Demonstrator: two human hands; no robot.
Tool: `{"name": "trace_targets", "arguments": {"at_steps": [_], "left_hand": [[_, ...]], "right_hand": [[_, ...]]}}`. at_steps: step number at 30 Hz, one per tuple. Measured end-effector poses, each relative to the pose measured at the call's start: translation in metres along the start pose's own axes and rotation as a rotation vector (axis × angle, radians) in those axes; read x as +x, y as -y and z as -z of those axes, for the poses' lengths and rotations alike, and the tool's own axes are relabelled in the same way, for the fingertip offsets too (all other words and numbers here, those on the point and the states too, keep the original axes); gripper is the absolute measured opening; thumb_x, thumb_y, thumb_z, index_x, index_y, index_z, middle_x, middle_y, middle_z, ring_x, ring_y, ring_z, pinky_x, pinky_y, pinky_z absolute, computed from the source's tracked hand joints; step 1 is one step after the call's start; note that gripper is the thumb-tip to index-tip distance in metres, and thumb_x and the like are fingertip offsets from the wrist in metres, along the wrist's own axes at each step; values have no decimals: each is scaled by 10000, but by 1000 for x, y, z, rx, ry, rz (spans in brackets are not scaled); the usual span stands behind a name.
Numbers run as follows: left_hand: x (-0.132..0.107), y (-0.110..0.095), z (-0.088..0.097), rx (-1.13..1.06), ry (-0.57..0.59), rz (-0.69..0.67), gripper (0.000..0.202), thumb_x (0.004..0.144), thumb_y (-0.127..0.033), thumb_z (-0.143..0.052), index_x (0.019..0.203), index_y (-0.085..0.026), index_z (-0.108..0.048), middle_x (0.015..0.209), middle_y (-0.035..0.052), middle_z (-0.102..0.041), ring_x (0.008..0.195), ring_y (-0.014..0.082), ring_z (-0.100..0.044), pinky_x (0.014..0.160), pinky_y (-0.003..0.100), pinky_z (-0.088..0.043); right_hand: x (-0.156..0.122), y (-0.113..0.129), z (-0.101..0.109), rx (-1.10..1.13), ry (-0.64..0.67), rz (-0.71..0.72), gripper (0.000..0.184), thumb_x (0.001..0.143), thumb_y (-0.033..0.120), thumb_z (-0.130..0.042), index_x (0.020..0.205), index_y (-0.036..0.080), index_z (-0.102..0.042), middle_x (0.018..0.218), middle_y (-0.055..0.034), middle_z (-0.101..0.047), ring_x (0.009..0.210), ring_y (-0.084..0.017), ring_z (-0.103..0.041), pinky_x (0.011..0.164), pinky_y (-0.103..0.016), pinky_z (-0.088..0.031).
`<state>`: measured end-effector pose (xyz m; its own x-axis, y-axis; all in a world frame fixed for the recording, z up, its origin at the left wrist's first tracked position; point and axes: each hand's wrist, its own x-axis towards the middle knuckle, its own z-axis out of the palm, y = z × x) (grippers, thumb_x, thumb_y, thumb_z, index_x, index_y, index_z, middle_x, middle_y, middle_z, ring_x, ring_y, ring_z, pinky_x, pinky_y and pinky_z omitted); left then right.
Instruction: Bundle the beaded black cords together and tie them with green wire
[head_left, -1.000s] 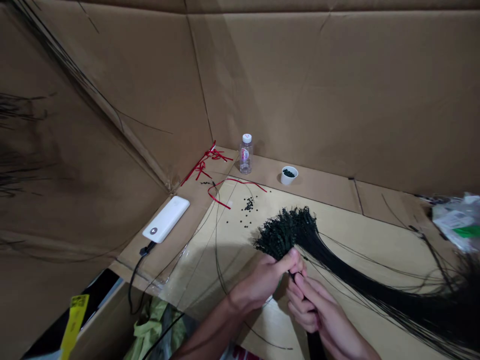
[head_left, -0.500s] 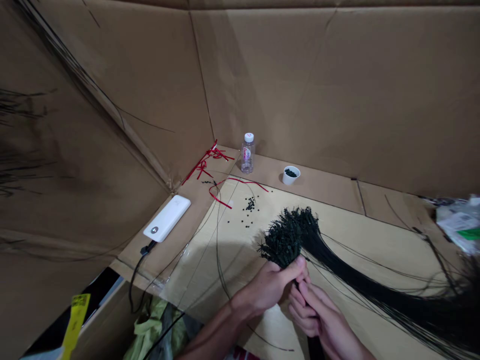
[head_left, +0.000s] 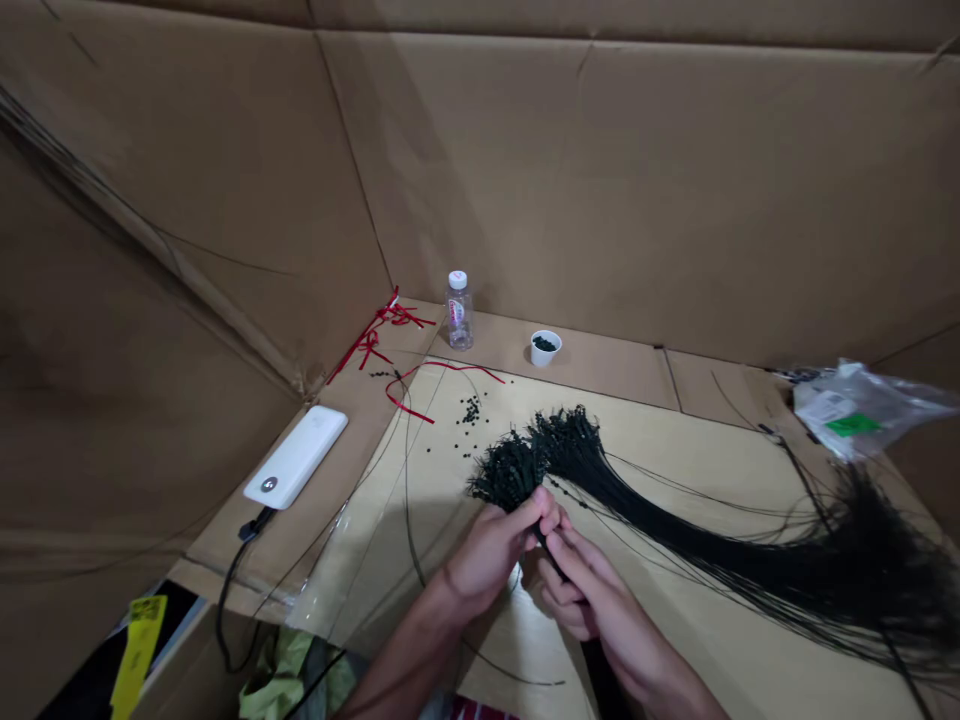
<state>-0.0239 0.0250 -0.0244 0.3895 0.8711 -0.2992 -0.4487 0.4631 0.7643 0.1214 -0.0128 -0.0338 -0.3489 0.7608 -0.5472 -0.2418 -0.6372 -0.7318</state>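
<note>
My left hand (head_left: 491, 550) is closed around a small bundle of thin black strands (head_left: 510, 475) just below their knobbed ends. My right hand (head_left: 581, 590) sits right beside it, fingers pinched on the same strands lower down. A much larger fan of black strands (head_left: 712, 540) lies on the pale cardboard sheet (head_left: 675, 440), running from the knobbed ends near the middle out to the right edge. Small black beads (head_left: 470, 410) are scattered just beyond the bundle.
A white power bank (head_left: 295, 470) with a black cable lies at the left. A small water bottle (head_left: 459, 311), a white cup of black beads (head_left: 544, 347) and red ribbons (head_left: 379, 335) stand at the back. A plastic bag (head_left: 855, 405) lies at the right. Cardboard walls enclose everything.
The view has swung to the right, so everything sits further left in frame. Both hands stay closed on the small bundle, with the right fingers shifted slightly along it.
</note>
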Motion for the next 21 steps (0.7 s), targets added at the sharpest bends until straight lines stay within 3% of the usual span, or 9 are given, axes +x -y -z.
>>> {"name": "trace_targets", "arguments": {"at_steps": [5, 8, 10, 12, 14, 16, 18, 21], "left_hand": [[1, -1, 4, -23, -59, -24, 480, 901, -632, -756, 798, -174, -651, 844, 34, -612, 814, 167, -545, 708, 255, -397], [1, -2, 7, -23, -52, 33, 495, 928, -672, -702, 885, -179, -694, 650, -25, -532, 569, 136, -492, 557, 257, -373], [1, -4, 8, -23, -36, 90, 511, 948, -684, -664, 956, -177, -724, 555, -61, -457, 440, 124, -418, 479, 262, -349], [1, -8, 8, -35, -56, 66, 479, 940, -641, -708, 965, -164, -749, 631, -26, -562, 488, 124, -478, 506, 259, -393], [2, -12, 10, -55, -92, -12, 422, 914, -573, -782, 897, -153, -763, 853, 45, -689, 735, 152, -617, 697, 255, -487], [2, -14, 13, -72, -94, -41, 390, 895, -537, -820, 863, -152, -771, 998, 74, -718, 990, 198, -646, 916, 268, -480], [2, -15, 17, -74, -75, -16, 388, 878, -533, -840, 890, -149, -786, 1007, 81, -723, 1079, 230, -636, 1015, 296, -444], [0, -13, 25, -81, -54, 28, 415, 846, -537, -871, 949, -142, -802, 1006, 86, -730, 1080, 250, -637, 1035, 322, -433]], "right_hand": [[3, 11, -4, -53, 79, 15, 622, 855, 773, -762, 1141, 242, -607, 617, 128, -283, 495, -78, -165, 442, -204, -126], [8, 23, -5, -146, 143, 114, 538, 916, 728, -722, 952, 196, -655, 680, 41, -521, 555, -118, -465, 524, -245, -416], [12, 30, -7, -184, 162, 174, 510, 917, 675, -748, 862, 173, -671, 786, -37, -646, 696, -171, -599, 667, -301, -508], [18, 34, -10, -122, 121, 138, 480, 859, 628, -816, 894, 168, -681, 785, -37, -658, 633, -144, -552, 589, -265, -434], [23, 33, -14, -27, 49, 73, 482, 799, 597, -857, 940, 186, -650, 697, 22, -584, 519, -88, -385, 492, -224, -241], [27, 31, -19, 13, 6, 47, 505, 767, 604, -872, 935, 204, -613, 629, 75, -477, 499, -69, -266, 500, -227, -128], [28, 28, -24, -11, 10, 71, 559, 746, 670, -877, 916, 213, -604, 612, 94, -399, 511, -77, -248, 509, -234, -133], [27, 26, -28, -61, 48, 132, 638, 731, 771, -855, 917, 207, -621, 628, 100, -337, 541, -89, -227, 522, -246, -151]]}}
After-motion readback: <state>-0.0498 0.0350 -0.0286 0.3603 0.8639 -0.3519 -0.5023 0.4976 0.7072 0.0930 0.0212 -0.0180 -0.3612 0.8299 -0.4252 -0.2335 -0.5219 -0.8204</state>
